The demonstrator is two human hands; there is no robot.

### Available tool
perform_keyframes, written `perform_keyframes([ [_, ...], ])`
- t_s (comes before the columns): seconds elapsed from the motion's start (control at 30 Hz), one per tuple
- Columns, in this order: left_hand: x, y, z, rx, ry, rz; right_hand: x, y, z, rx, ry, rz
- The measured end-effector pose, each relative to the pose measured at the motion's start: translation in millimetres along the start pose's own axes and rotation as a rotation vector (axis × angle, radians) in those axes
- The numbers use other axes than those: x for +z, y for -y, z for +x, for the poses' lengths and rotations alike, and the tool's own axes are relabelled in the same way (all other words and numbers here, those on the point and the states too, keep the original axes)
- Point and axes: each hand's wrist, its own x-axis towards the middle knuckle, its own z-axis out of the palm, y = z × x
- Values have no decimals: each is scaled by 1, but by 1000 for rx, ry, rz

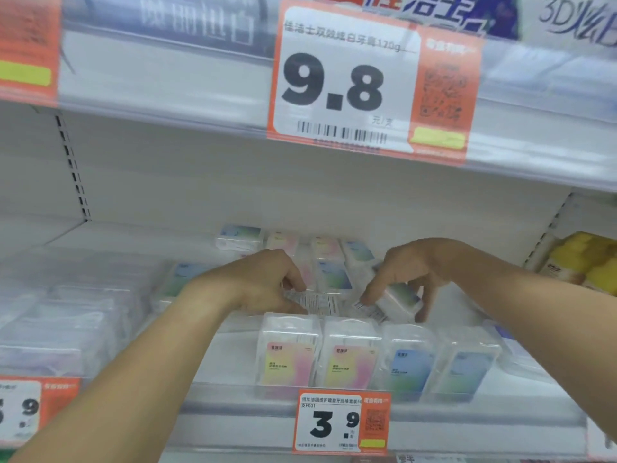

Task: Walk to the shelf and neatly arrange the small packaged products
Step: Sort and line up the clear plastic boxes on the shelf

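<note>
A white metal shelf in a shop holds small clear plastic packs. Four boxy packs stand in a front row behind the 3.9 tag. Just behind them, the left hand pinches a flat pack; the right hand grips a tilted pack. A 9.8 tag hangs overhead; yellow packets sit right.

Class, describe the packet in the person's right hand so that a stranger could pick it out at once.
Find the 3.9 price tag on the shelf edge. Behind the front row above it, the right hand grips one blue-green packet, the only one tilted.
</note>
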Motion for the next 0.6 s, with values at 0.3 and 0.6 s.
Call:
perform_keyframes([
  [0.3,-6,4,-6,-27,10,-63,19,8,4,-130,-67,-189],
  [0.6,-10,-2,0,72,-356,-323,-4,4,1,-372,-367,32],
])
